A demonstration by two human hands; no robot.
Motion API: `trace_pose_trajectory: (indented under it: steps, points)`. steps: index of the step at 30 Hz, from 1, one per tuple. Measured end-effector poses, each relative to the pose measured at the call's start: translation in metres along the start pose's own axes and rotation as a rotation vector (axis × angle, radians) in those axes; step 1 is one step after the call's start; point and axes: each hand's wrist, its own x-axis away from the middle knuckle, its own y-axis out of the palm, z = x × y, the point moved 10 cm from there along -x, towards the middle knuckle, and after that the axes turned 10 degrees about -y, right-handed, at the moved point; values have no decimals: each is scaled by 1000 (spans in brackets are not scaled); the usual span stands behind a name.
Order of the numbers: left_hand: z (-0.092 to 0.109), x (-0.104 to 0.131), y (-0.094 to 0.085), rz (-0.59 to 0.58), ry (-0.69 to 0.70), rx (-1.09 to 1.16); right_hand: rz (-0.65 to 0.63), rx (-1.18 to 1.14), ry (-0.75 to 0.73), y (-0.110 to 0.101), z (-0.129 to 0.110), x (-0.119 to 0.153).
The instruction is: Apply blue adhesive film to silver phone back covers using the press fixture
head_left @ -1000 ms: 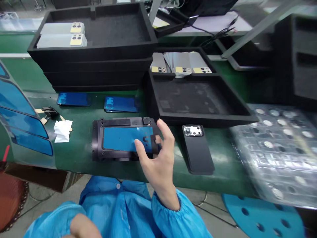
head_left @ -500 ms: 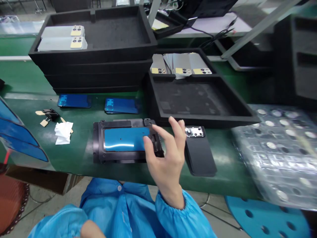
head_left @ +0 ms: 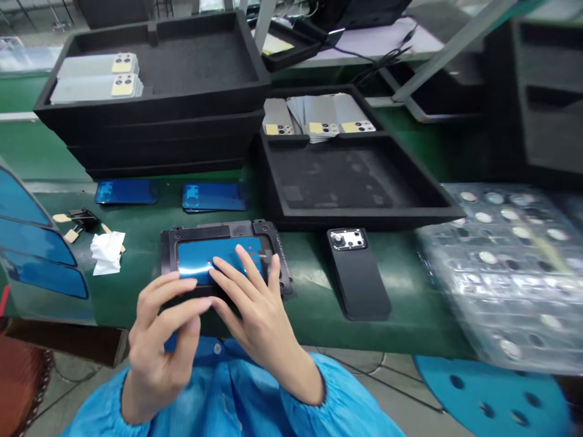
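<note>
A black frame-like fixture (head_left: pixel 223 230) lies on the green bench with a blue film sheet (head_left: pixel 195 250) set inside it. My right hand (head_left: pixel 255 303) rests over the sheet, palm down, fingers spread across its right part. Just left of it, my left hand (head_left: pixel 164 334) hovers at the fixture's near left edge, fingers half bent and apart, nothing visible in them. Its fingertips come close to the right thumb. To the right a black phone-shaped piece (head_left: pixel 362 279) with a silver camera panel lies flat on the bench.
Blue film stacks (head_left: pixel 125 192) lie behind the fixture. Stacked black trays (head_left: pixel 164 139) hold pale phone back panels (head_left: pixel 93 76); another black tray (head_left: pixel 364 218) stands to their right. A crumpled white tissue (head_left: pixel 107 252) lies left, a clear plastic blister tray (head_left: pixel 501 291) far right.
My right hand has moved left and flattened over the blue sheet. My left hand has risen from my lap to the fixture. The view has shifted slightly.
</note>
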Motion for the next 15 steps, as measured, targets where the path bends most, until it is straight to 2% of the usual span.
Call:
trace_pose_trajectory:
  steps: [4, 7, 9, 12, 15]
  points:
    - [-7, -8, 22, -52, 127, -134, 44, -1, 45, -9, 11, 8]
    - [-15, -6, 34, -57, 143, -347, 28, -9, 16, -14, 15, 13]
    - [-20, -8, 44, -116, 132, -428, 81, -10, 34, -29, 28, 20]
    - [-23, -12, 55, -182, 143, -481, 263, 68, 224, -66, 73, 46]
    - [-22, -15, 57, -146, 196, -503, 348, 176, 503, -90, 131, 91]
